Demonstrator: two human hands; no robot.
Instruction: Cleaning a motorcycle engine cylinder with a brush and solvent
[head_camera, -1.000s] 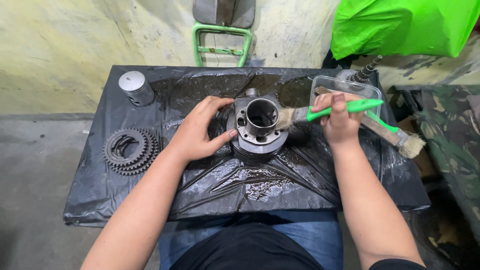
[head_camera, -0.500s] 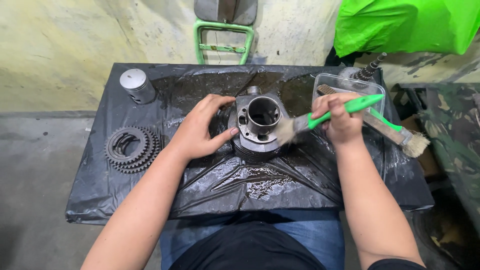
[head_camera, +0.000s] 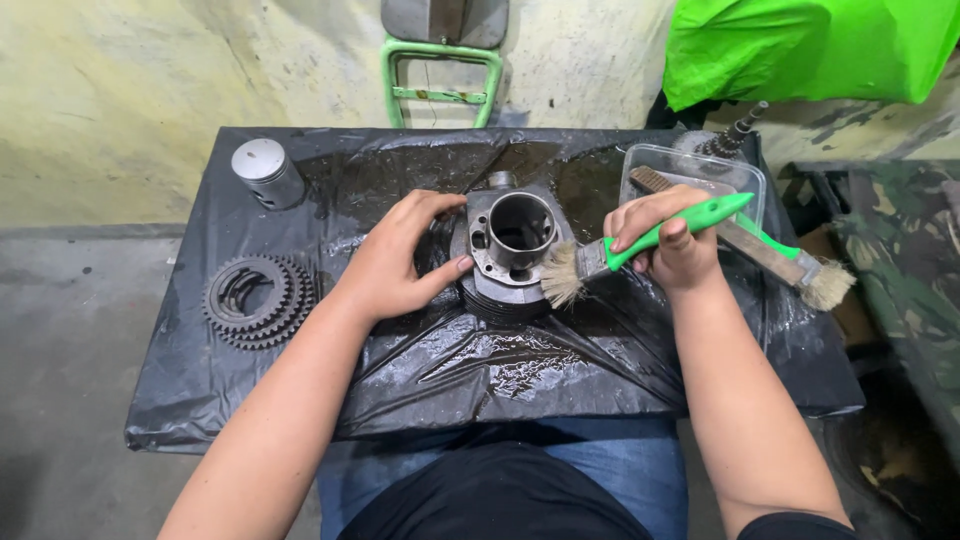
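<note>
Left hand: the left hand (head_camera: 400, 262) lay against the 9 o'clock side of the engine cylinder (head_camera: 508, 250), its fingers (head_camera: 432, 210) curved and a little spread around the finned body, the thumb pressed on the lower edge.
Right hand: the right hand (head_camera: 668, 240) was closed around the green handle of the paintbrush (head_camera: 640, 244), fingers pressed together on it.
Paintbrush: its pale bristles touched the cylinder at about 4 o'clock.
Engine cylinder: it stood near the middle of the desk (head_camera: 300, 390), bore open upward, on wet black plastic sheet.
Gear cluster: the dark gear cluster (head_camera: 256, 300) lay at 9 o'clock from the cylinder, well apart.
Piston: a grey piston (head_camera: 266, 172) stood at 10 o'clock.
Tray: a clear plastic tray (head_camera: 745, 180) was at 2 o'clock, behind the right hand.
Second brush: another brush (head_camera: 800, 272) lay at 3 o'clock, partly across the tray.
</note>
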